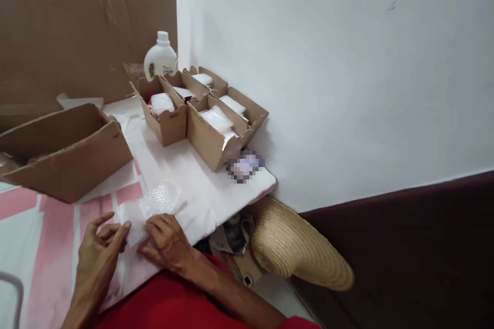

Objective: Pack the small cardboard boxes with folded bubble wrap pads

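A sheet of clear bubble wrap (162, 199) lies across the near edge of the cloth-covered table. My left hand (99, 247) is at the left end of the wrap, with thumb and fingers apart. On the right side of the wrap, my right hand (170, 240) has its fingers curled down on the plastic, the thumb lower and nearer to me. Its fingertips partly hide the wrap, and whether anything lies inside the wrap does not show.
An open cardboard box (77, 164) stands at the left. Several small cardboard bins (165, 126) with bubble-wrapped pieces sit against the wall, before a white jug (161, 59). A blurred phone-like object (246, 165) lies by the table corner. Below hangs a straw hat (293, 247).
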Available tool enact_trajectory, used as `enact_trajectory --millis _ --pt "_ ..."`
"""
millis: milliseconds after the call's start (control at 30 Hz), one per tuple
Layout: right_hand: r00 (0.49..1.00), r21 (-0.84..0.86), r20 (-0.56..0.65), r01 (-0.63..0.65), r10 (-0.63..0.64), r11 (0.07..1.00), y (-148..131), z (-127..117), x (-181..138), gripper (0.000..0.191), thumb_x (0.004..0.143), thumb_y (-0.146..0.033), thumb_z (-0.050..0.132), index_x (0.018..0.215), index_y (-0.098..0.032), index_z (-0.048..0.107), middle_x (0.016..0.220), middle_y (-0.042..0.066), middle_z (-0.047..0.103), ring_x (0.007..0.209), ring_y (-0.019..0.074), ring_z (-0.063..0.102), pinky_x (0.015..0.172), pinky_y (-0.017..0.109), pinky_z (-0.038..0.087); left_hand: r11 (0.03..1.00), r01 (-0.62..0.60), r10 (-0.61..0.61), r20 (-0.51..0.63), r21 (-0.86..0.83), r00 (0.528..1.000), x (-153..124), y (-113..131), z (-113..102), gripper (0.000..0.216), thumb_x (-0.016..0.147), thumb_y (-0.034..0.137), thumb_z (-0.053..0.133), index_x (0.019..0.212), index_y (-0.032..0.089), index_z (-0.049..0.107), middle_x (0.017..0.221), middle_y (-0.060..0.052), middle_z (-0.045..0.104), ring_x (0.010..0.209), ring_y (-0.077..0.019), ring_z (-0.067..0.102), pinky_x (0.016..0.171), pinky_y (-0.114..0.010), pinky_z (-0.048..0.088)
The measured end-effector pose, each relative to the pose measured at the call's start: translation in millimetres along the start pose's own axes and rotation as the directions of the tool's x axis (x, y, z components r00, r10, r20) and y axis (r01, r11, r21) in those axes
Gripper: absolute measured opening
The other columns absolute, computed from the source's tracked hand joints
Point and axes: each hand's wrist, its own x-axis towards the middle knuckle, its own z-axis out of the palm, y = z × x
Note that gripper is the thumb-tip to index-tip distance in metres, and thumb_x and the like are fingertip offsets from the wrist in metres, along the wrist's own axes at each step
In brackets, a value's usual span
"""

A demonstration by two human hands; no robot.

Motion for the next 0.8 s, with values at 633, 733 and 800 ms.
enact_trajectory --millis 633,733,800 --pt "0.689 0.115 -0.448 -0.588 0.57 0.801 45.9 -106.2 -31.5 0.008 0.09 -0.02 0.065 0.085 -0.021 0.06 0.086 0.003 0.064 0.085 0.0186 0.06 0.08 0.029 0.05 0.312 -0.877 0.706 0.528 0.364 0.471 49.6 -49.6 77.4 0.03 0.097 0.038 0.047 0.108 0.019 0.068 0.108 -0.011 0.069 0.102 -0.0259 0.065 0.091 -0.041 0.052" --pt "0.569 0.064 -0.567 -0.69 0.595 0.721 80.5 -147.3 -50.9 0.009 0.094 -0.023 0.06 0.085 -0.02 0.057 0.086 0.004 0.062 0.083 0.0198 0.058 0.079 0.032 0.048 0.14 -0.891 0.724 0.569 0.432 0.39 49.4 -51.6 79.7 0.028 0.098 0.031 0.043 0.109 0.017 0.065 0.108 -0.013 0.067 0.098 -0.027 0.063 0.081 -0.04 0.052" --pt "0.52 0.06 -0.609 -0.722 0.599 0.689 98.4 -166.5 -61.0 0.011 0.094 -0.023 0.058 0.083 -0.02 0.057 0.084 0.004 0.062 0.08 0.0198 0.058 0.078 0.033 0.046 0.075 -0.892 0.696 0.617 0.445 0.367 50.5 -51.0 77.7 0.027 0.098 0.029 0.043 0.111 0.018 0.064 0.11 -0.013 0.067 0.097 -0.0272 0.062 0.077 -0.039 0.051"
